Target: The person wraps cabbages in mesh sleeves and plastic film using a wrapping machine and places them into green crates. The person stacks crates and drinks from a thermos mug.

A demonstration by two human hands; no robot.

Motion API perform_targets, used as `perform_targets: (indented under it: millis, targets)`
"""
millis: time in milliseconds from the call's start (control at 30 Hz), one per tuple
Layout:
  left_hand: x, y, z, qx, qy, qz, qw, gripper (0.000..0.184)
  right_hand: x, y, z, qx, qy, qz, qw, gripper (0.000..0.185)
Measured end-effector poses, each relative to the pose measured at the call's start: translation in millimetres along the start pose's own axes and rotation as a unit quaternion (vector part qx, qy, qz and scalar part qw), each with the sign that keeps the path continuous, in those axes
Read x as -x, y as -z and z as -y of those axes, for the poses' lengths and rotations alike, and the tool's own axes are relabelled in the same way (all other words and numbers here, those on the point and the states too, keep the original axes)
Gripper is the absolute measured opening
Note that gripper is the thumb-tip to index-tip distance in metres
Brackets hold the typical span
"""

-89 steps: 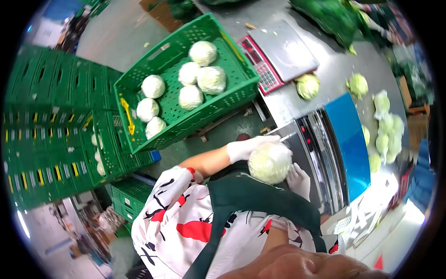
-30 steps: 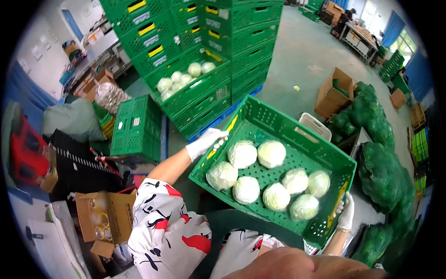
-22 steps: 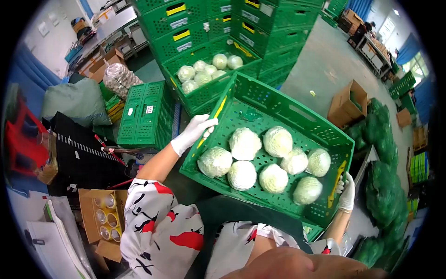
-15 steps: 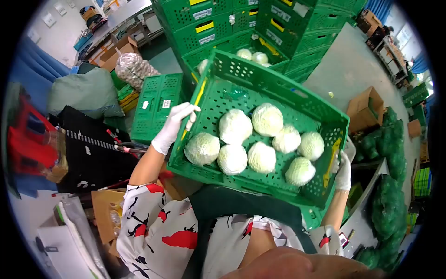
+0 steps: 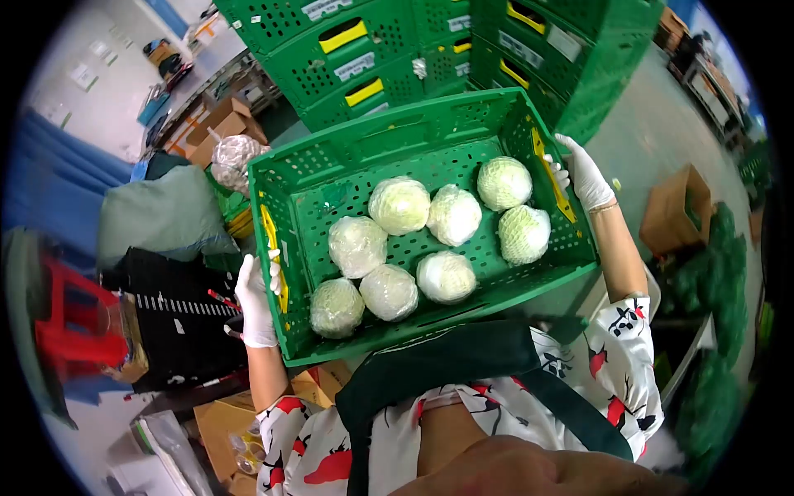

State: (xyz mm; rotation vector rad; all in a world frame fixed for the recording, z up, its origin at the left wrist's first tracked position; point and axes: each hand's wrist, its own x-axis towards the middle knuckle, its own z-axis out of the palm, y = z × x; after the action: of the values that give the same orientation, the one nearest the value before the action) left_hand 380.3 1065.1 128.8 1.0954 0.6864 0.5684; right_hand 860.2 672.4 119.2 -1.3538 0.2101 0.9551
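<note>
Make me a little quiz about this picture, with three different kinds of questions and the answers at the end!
1. How many cabbages are in the crate that is being held?
2. True or false: the left hand and the right hand both hold the same end of the crate.
3. What colour are the gloves?
A) red
B) white
C) blue

Key: 1. eight; 2. false, they hold opposite ends; 3. B
</note>
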Motion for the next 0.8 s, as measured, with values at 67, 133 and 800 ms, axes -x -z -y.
perform_targets:
  millis: [67, 133, 800]
  targets:
    - [-24.7, -20.1, 1.7, 0.016, -0.001, -0.03, 0.999, 0.054, -46.2, -7.6, 44.5, 0.06, 0.006, 0.021, 0.998, 0.052]
    - [-53.5, -42.5, 10.6, 0.012, 0.0, -0.039, 0.999, 0.054, -96.8, -9.0, 89.2, 0.097, 0.0, 0.029, 0.995, 0.051]
    - [-152.8, -58.9, 112.2, -0.502, -0.038, -0.004, 0.864, 0.086, -103.0, -58.9, 6.6, 0.456, 0.374, -0.016, 0.807, 0.042]
